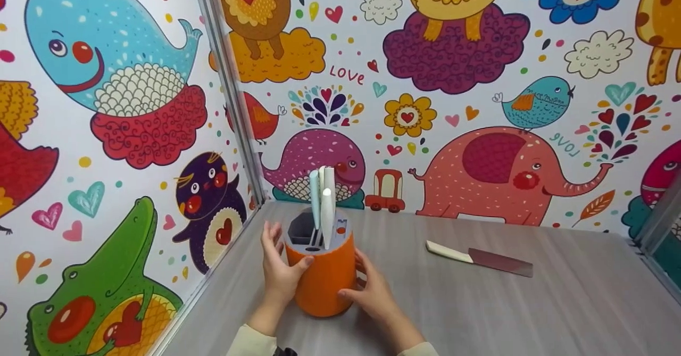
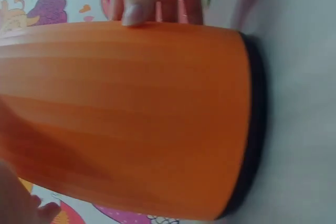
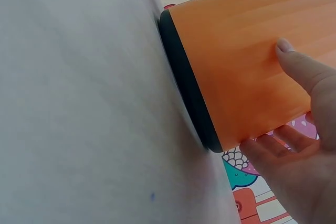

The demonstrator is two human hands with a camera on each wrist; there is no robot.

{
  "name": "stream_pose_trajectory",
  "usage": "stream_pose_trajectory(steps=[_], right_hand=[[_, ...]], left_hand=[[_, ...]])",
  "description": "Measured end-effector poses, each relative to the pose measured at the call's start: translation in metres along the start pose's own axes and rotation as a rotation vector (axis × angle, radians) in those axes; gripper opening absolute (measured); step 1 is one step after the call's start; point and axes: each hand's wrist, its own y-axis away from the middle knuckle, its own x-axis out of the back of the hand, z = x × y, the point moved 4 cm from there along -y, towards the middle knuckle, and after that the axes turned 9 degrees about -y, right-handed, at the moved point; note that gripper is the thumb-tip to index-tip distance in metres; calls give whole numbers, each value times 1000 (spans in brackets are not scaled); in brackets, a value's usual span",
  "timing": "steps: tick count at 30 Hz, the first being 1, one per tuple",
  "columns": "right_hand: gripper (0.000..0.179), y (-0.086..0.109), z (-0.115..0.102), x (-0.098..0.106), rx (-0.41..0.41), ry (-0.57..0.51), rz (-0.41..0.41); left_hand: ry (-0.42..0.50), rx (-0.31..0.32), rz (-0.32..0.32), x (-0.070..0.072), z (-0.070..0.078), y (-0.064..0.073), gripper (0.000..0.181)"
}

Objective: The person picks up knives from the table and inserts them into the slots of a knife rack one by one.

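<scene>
An orange cylindrical knife block (image 1: 323, 287) with a grey slotted top and black base stands upright on the grey table, between both hands. Several utensils with white and pale blue handles (image 1: 327, 212) stick up from its slots. My left hand (image 1: 281, 271) holds the block's left side, thumb at the front near the upper rim and fingers spread along the side. Lower on the right side, my right hand (image 1: 375, 292) grips the block, with its thumb (image 3: 304, 69) across the front and its fingers around the far side. A cleaver (image 1: 479, 258) with a cream handle and dark blade lies flat, right of the block.
The grey table (image 1: 479, 313) meets a patterned back wall (image 1: 393, 58) and a patterned left wall (image 1: 117, 185), joined by a metal corner post (image 1: 234, 79). Another metal frame edge (image 1: 659, 223) stands at the far right.
</scene>
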Motion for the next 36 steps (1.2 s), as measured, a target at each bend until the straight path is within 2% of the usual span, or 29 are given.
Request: stream_pose_trajectory(steps=[5, 8, 10, 13, 18, 21, 24, 26, 30, 33, 36], right_hand=[[105, 5, 8, 2, -21, 10, -4], [105, 7, 11, 3, -24, 7, 3], [105, 7, 11, 3, -20, 7, 10], [105, 6, 10, 3, -7, 22, 8], [104, 3, 6, 6, -6, 37, -14], [100, 1, 4, 16, 13, 4, -36], [90, 2, 3, 35, 55, -38, -31], [81, 2, 3, 50, 104, -63, 3], [68, 5, 0, 86, 169, -77, 128], [58, 7, -2, 111, 182, -78, 215], [52, 6, 1, 134, 174, -27, 284]], left_hand=[[60, 111, -191, -6, -25, 4, 119], [72, 139, -302, -9, -35, 6, 115], [73, 142, -350, -10, -39, 5, 114], [60, 148, -367, -9, -40, 4, 113], [35, 161, -349, -6, -38, 0, 107], [35, 185, -343, -4, -37, -4, 106], [20, 206, -343, -3, -37, -4, 112], [10, 214, -349, -3, -38, -4, 115], [11, 230, -353, -5, -38, -4, 115], [15, 238, -354, -6, -39, -4, 115], [25, 242, -350, -5, -40, -3, 114]])
